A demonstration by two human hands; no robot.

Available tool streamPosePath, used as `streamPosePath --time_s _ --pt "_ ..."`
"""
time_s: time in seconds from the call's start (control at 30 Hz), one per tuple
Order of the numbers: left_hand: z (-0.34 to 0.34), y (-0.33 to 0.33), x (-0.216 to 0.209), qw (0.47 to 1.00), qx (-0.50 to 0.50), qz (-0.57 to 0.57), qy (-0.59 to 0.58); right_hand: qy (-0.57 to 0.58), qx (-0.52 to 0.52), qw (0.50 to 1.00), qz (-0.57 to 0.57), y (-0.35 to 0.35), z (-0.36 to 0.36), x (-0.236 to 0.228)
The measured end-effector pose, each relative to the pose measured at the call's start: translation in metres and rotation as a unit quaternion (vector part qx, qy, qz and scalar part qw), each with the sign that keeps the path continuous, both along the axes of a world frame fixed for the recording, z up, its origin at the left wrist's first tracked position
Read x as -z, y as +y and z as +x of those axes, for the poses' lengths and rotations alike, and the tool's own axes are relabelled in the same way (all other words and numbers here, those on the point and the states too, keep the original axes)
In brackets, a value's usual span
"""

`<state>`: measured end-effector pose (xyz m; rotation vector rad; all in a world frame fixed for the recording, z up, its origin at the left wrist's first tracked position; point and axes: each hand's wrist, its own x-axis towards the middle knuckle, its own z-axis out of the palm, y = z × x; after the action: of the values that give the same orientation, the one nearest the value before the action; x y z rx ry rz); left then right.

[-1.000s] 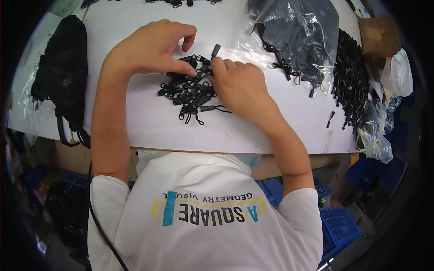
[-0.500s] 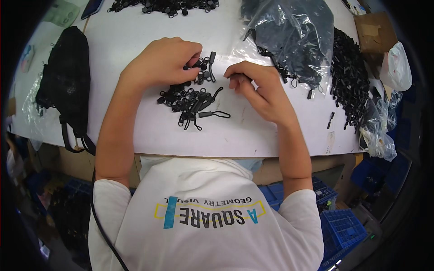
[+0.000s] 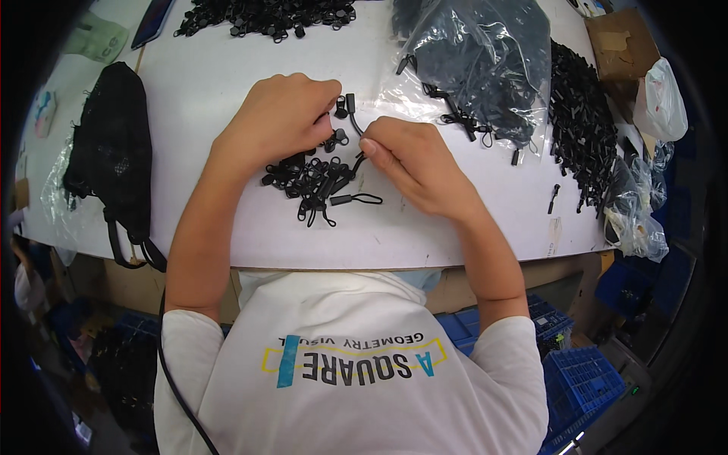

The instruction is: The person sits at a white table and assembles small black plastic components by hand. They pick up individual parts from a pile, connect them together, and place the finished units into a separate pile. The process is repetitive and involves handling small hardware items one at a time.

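A pile of black cord pulls and small ringed parts (image 3: pixel 315 180) lies on the white table between my hands. My left hand (image 3: pixel 292 114) is closed over the far left of the pile. Its fingers curl under, so whatever they hold is hidden. My right hand (image 3: pixel 413 161) pinches at the pile's right side, thumb and forefinger on the loop of a black cord pull (image 3: pixel 350 174). Another cord pull (image 3: pixel 350 105) stands out beyond them, its cord running down to the right fingertips. One loose cord pull (image 3: pixel 356 199) rests at the near edge of the pile.
More black ringed parts (image 3: pixel 265 17) are heaped at the far edge. A clear plastic bag of dark pieces (image 3: pixel 478 68) lies beyond my right hand, beside a long heap of black pulls (image 3: pixel 580 125). A black mesh bag (image 3: pixel 112 152) sits left; a cardboard box (image 3: pixel 623 45) stands far right.
My right hand has moved left and nearer, down to the pile, and its fingers have closed on a cord loop. The left hand stays curled over the pile, barely shifted.
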<state>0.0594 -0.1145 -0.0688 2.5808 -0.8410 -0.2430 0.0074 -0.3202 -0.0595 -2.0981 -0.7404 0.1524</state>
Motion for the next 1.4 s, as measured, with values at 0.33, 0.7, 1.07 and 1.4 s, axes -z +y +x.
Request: streamPosePath --time_s 0.33,0.7,1.07,1.4 --pt "0.002 -0.001 -0.018 0.863 -0.021 -0.377 0.336 -0.013 0.101 0.994 0.050 0.005 0.000 0.009" --pt "0.004 0.001 -0.020 0.862 0.048 -0.355 0.360 -0.078 0.106 0.989 0.062 -0.003 0.005 0.009" --pt "0.002 0.004 -0.018 0.858 0.124 -0.382 0.321 -0.122 0.024 0.989 0.084 -0.008 0.005 0.001" --pt "-0.006 -0.011 -0.020 0.872 0.175 -0.426 0.166 0.148 -0.064 0.970 0.184 -0.020 0.007 -0.004"
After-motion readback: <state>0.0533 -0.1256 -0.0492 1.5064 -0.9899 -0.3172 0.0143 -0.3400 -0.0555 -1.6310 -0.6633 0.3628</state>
